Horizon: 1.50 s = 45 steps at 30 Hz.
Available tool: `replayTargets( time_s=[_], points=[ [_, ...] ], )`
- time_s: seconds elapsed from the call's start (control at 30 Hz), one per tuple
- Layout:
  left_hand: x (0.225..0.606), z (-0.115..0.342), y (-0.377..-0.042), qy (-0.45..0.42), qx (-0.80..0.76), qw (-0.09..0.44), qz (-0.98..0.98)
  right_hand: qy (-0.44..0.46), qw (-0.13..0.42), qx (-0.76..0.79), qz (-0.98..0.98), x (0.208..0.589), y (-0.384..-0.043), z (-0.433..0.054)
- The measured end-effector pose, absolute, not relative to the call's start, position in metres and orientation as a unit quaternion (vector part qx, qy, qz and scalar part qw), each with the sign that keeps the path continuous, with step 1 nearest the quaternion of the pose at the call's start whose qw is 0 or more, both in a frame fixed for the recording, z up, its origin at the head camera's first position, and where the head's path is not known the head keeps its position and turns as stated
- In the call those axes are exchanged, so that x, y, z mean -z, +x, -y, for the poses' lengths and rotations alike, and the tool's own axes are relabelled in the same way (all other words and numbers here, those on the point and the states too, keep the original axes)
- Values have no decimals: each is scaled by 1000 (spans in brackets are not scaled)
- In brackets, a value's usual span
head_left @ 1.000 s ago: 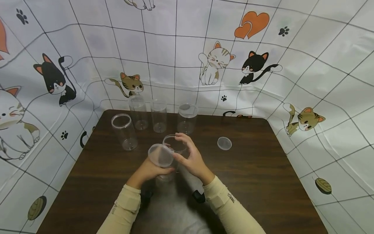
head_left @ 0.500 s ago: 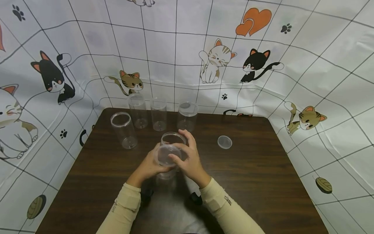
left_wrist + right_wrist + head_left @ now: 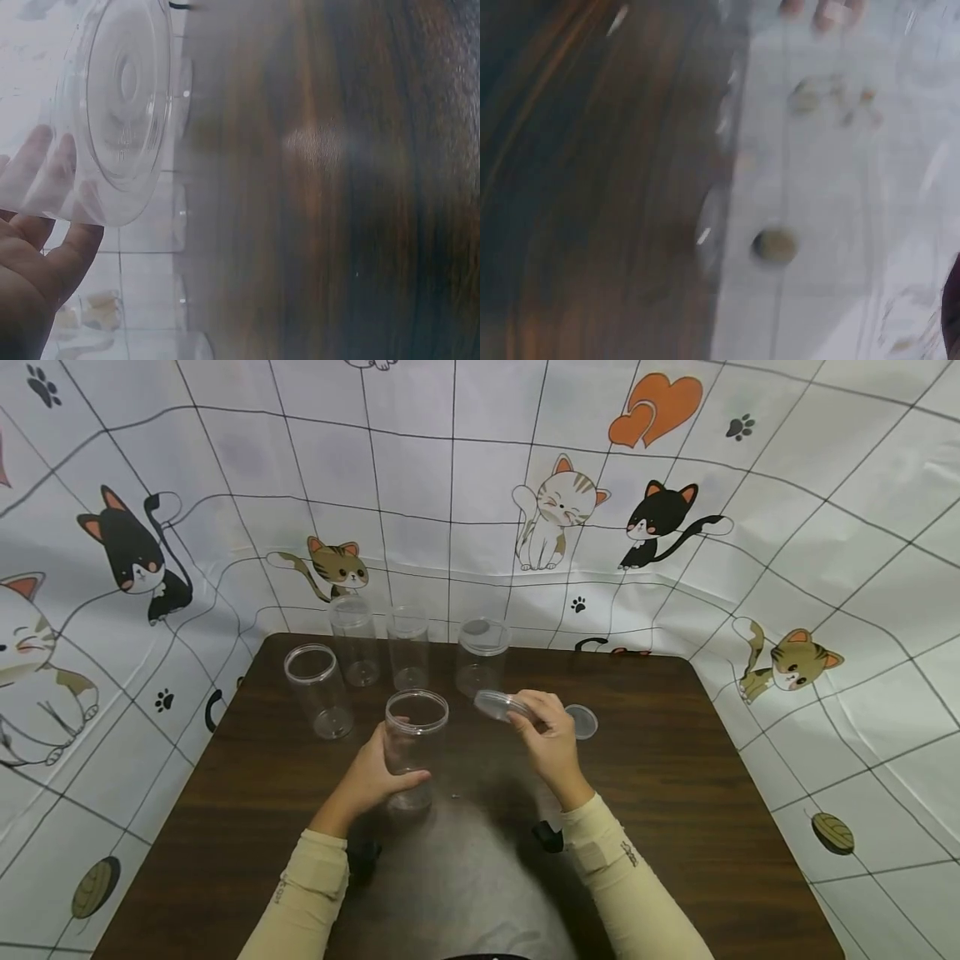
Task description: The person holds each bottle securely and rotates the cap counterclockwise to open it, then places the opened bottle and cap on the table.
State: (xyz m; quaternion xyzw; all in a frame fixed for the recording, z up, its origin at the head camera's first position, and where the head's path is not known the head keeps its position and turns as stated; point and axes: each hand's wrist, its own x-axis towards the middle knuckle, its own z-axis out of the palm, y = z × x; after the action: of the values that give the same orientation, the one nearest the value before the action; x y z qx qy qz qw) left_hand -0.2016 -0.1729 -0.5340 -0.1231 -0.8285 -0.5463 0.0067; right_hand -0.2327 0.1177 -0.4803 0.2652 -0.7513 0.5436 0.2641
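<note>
My left hand (image 3: 375, 772) grips an open-topped clear plastic jar (image 3: 417, 752) from its left side, fingers behind and thumb across the front. In the left wrist view the ringed base of the jar (image 3: 127, 90) shows, with the fingers (image 3: 45, 172) seen through its wall. To the right, my right hand (image 3: 551, 735) pinches a clear round lid (image 3: 498, 705) between thumb and fingers, tilted and apart from the jar's rim. A second clear lid (image 3: 583, 722) lies on the table, just behind the right hand. The right wrist view is blurred.
Several other clear jars stand at the back left: a wide one (image 3: 318, 697), two near the wall cloth (image 3: 354, 647) (image 3: 408, 652), and a jar with a covered top (image 3: 482, 656). The brown wooden table (image 3: 675, 827) ends against a cat-patterned cloth.
My right hand took the lid from in front of the jar, beside the left hand, and moved right with it. The left hand still holds the jar, shifted slightly left.
</note>
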Motion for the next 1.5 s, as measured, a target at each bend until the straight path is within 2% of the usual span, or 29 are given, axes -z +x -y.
replayTargets(
  time_s=[0.13,0.3,0.43,0.63,1.0,1.13,1.37,1.5],
  points=[
    [535,176,-204,-120,544,8,831,232,249,-452,825,500,-258,-147],
    [537,179,-206,-115,547,3,829,205,147,-341,906,528,-286,-171],
    [538,181,-205,-118,550,11,826,216,73,-258,939,550,-303,-178],
    [540,184,-208,-129,564,36,815,199,-1,-197,960,564,-311,-181],
    [545,199,-208,-115,557,53,821,199,-95,-137,966,565,-322,-173],
    [543,201,-208,-106,560,60,820,192,-109,-129,967,560,-324,-170],
    [544,209,-209,-84,559,60,823,175,-55,-160,970,556,-334,-161],
    [548,218,-209,-66,548,69,831,145,-80,-248,954,556,-346,-148]
  ],
)
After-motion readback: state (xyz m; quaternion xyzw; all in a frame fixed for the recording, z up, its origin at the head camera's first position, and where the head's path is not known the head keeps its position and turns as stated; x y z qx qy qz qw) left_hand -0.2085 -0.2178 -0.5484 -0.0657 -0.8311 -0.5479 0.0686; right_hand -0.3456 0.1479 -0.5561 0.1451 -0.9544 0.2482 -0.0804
